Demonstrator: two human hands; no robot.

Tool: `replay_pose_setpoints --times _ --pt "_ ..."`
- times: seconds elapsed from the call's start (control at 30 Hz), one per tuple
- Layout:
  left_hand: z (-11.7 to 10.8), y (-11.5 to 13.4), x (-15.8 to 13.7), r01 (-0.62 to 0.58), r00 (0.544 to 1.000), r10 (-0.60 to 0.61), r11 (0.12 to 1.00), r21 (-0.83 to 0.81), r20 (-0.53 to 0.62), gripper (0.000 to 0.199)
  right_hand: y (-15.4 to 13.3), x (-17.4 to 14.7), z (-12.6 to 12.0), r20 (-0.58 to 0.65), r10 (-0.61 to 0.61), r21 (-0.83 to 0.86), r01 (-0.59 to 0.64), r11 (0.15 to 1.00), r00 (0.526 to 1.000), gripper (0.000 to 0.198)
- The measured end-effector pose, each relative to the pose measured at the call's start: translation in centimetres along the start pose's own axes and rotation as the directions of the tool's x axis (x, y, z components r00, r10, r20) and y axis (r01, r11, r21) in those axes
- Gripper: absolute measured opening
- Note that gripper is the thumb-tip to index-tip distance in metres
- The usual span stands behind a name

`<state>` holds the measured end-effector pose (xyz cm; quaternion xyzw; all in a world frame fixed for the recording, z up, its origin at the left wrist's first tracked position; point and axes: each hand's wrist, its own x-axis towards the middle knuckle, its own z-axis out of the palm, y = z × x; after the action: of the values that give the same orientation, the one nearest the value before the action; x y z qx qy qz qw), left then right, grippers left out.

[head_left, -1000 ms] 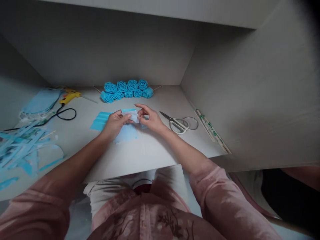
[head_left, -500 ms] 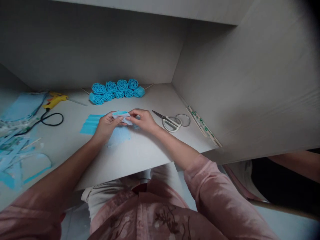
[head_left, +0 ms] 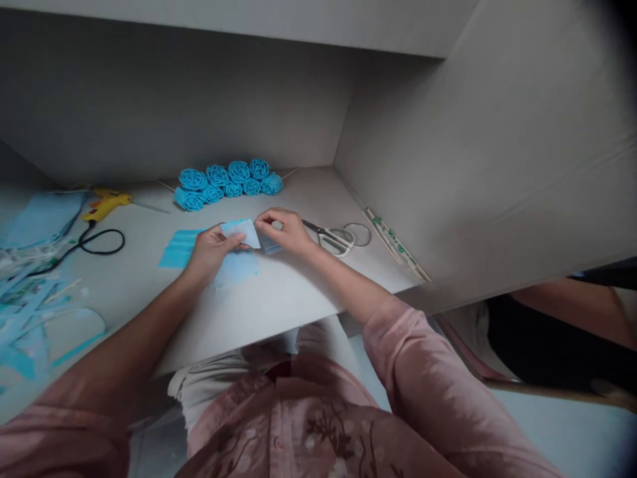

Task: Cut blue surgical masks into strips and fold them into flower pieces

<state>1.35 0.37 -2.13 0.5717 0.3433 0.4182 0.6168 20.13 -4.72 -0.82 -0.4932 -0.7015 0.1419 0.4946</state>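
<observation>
My left hand is closed on a small piece of pale blue sheet, its thumb pressed flat on the whitish face. At the right edge of that piece, my right hand pinches with thumb and fingertips at the upper corner. Beside my left hand lies a pleated bright blue sheet. A thin light blue sheet lies on the table under my hands. Scissors with pale handles rest just right of my right hand.
Several blue rolled flowers are stacked at the back. A yellow glue gun with a black cord lies left, near a pile of blue and white scraps. Right of the scissors are a ring and wrapped sticks along the side wall.
My right thumb has drawn off the face of the piece to its right corner. The piece now looks flatter, with more of its pale face showing. The view has shifted slightly.
</observation>
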Motion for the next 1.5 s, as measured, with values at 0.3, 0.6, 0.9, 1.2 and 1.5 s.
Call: replay_pose_setpoints --times 0.3,0.6,0.9,1.2,1.5 --pt "0.1 0.3 0.1 -0.051 0.998 0.044 0.985 -0.164 -0.046 0.038 -1.4 -1.8 -7.4 0.22 0.234 -0.627 -0.046 0.777 0.947 0.023" --pt "0.2 0.3 0.3 -0.073 0.996 0.06 0.967 -0.242 -0.063 0.036 -2.9 -7.1 -10.6 0.069 0.573 -0.921 -0.169 0.351 0.816 0.037" --pt "0.0 0.6 0.3 -0.059 0.998 0.054 0.95 -0.306 -0.026 0.037 -3.1 -5.9 -9.5 0.079 0.709 -0.948 -0.167 0.27 0.701 0.04" --pt "0.1 1.2 0.1 0.074 0.997 -0.076 0.91 -0.408 0.013 0.022 -1.7 -5.9 -10.5 -0.013 0.588 -0.364 -0.552 0.75 0.809 0.052" --pt "0.0 1.2 0.2 0.204 0.979 -0.169 0.837 -0.508 0.115 0.011 -8.5 -11.0 -1.8 0.441 0.474 0.763 -0.596 0.25 0.763 0.074"
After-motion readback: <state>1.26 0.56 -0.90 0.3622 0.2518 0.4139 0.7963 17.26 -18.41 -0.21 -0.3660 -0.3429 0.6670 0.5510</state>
